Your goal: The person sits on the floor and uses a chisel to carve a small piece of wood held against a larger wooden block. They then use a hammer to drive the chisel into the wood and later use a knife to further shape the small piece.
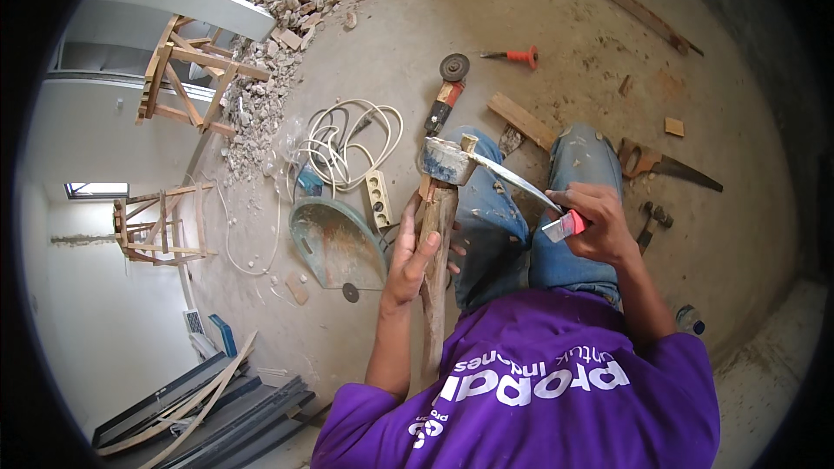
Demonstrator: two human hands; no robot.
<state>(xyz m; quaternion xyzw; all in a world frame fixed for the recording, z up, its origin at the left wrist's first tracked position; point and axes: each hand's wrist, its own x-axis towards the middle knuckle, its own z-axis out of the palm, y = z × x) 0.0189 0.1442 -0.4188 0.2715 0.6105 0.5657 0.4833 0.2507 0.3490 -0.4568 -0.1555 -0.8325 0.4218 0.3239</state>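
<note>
**Hammer (433, 304) in our left hand (407, 267), bladed tool (569, 224) in our right hand (597, 222)**

Our left fingers wrap the wooden handle (433, 330), its head (445, 163) above our left thigh (488, 239). Our right fingers clench the red-gripped tool, its pale blade (517, 179) extending toward that head. A handsaw (688, 173) lies toward the floor (408, 17)'s right edge.

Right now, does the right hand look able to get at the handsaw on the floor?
Probably yes: the handsaw lies close to the right hand, with nothing visible blocking the way. That hand is holding a red tool, though, and would likely need to set it down first.
</note>
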